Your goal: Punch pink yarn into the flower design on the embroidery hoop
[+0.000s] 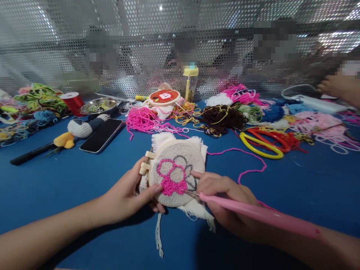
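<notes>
My left hand (137, 187) grips the left edge of a round embroidery hoop (200, 153), its thumb lying on the stretched cloth. On the cloth is a flower design (176, 174) with dark drawn outlines, pink yarn outlines and one petal filled with pink loops. My right hand (227, 198) is closed round a pink punch needle (253, 213), its metal tip at the lower right of the filled petal. The right index finger touches the cloth near the drawn leaves. A strand of pink yarn (251, 170) runs across the table behind that hand. Frayed white cloth hangs below the hoop.
A phone (101, 135), a goose-shaped item (81, 128), a metal dish (102, 107) and a red spool (72, 103) lie left. Behind the hoop are yarn piles (143, 118), another hoop (164, 97) and a bottle (190, 84). Yellow-handled tool (260, 146) lies right, near another person's hand (333, 86).
</notes>
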`<act>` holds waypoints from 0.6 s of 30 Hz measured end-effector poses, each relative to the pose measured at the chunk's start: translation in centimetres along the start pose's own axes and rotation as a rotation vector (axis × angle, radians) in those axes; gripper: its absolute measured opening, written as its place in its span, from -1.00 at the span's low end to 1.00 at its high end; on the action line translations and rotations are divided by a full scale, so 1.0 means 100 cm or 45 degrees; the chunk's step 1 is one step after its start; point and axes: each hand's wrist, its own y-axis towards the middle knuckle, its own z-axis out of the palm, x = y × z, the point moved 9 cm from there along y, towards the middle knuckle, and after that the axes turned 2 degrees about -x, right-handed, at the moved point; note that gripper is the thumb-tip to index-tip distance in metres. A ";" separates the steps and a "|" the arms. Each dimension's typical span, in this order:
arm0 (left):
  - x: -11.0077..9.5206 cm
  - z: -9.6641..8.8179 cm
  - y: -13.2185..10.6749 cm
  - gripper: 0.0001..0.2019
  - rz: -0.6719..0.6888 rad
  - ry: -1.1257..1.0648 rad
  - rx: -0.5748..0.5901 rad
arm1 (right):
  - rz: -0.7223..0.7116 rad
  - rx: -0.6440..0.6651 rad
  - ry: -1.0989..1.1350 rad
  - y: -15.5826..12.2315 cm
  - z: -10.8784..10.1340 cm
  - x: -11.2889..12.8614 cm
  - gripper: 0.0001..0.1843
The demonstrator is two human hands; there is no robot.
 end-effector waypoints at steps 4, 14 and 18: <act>0.001 0.001 -0.001 -0.62 0.008 -0.018 -0.002 | 0.043 -0.022 -0.038 -0.001 0.000 -0.002 -0.82; -0.003 0.011 -0.009 -0.67 0.085 0.011 0.070 | -0.101 0.062 -0.208 0.005 0.013 0.011 -0.89; -0.005 0.015 -0.013 -0.70 0.129 0.052 0.070 | -0.122 0.108 -0.239 -0.007 0.021 0.004 -0.88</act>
